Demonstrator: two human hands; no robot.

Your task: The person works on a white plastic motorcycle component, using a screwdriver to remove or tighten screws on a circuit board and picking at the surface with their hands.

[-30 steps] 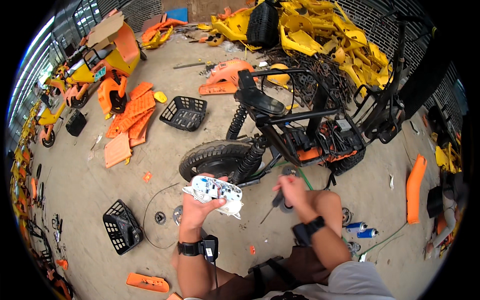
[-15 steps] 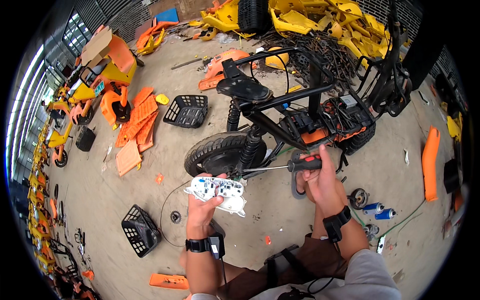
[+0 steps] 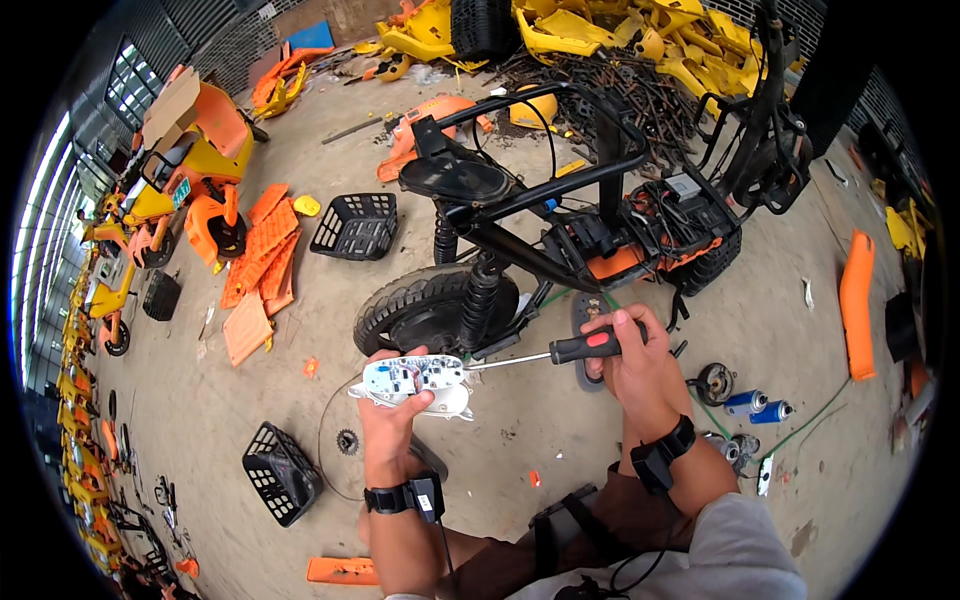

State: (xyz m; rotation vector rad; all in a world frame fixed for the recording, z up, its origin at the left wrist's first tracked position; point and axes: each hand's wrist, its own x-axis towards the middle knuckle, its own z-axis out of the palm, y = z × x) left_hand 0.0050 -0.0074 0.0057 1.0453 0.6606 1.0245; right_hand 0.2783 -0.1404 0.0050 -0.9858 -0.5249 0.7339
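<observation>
One left hand (image 3: 388, 418) is pinching a circuit board (image 3: 425, 376) (fingers partly hiding behind); right hand (image 3: 640, 367) is gripping a screwdriver (image 3: 582, 347), tip looking unclear.

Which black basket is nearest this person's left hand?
The lower-left basket, left of the small toothed wheel; the other baskets sit farther from the left hand, higher in the picture.
</observation>
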